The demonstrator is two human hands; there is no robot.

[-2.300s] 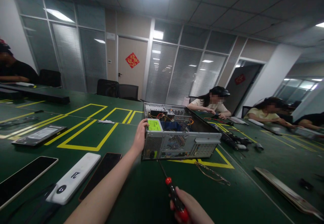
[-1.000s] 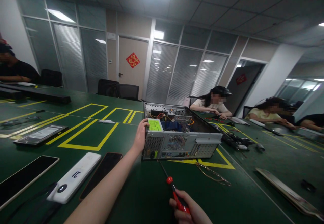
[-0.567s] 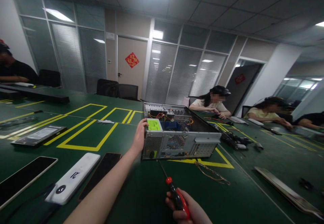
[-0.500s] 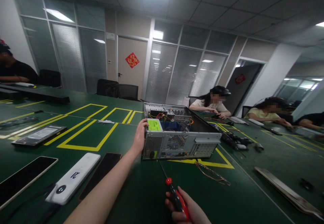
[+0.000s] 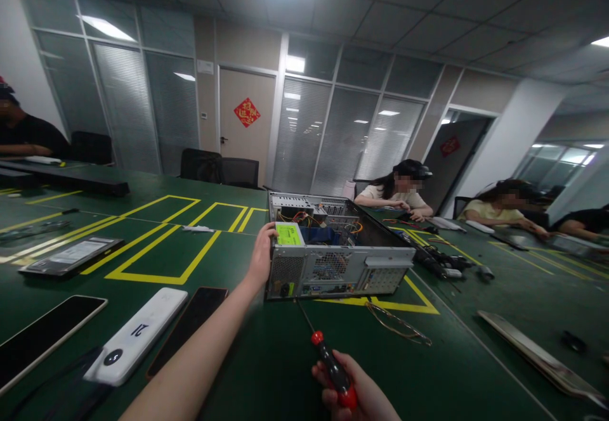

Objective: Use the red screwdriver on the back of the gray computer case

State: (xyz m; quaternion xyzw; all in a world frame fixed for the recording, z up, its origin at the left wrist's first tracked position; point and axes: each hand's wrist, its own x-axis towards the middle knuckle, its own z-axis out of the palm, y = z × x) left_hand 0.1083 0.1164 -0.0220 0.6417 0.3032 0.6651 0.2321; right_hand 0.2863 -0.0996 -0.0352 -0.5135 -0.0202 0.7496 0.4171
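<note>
An open desktop computer case (image 5: 340, 275) lies on the green table, its rear panel towards me. Inside it, wires and a power supply with a bright green label (image 5: 288, 234) show. My left hand (image 5: 261, 257) grips the case's left side at the power supply, fingertips over the top edge; its thumb is hidden. In my right hand (image 5: 349, 383) is a black and red screwdriver (image 5: 328, 356), fingers wrapped round the handle. The shaft points up and away, its tip at the lower left edge of the rear panel. Whether the tip sits in a screw is too small to tell.
To the left lie a hard drive (image 5: 71, 256), a white power bank (image 5: 137, 335) and two phones. Eyeglasses (image 5: 398, 324) rest right of the screwdriver. Dark cables (image 5: 442, 262) and a pale flat object (image 5: 537, 354) lie further right. Several people sit around the table.
The screwdriver's handle has turned about its length: its red stripe has rolled out of sight and more black shows. My left hand and the case stay in place.
</note>
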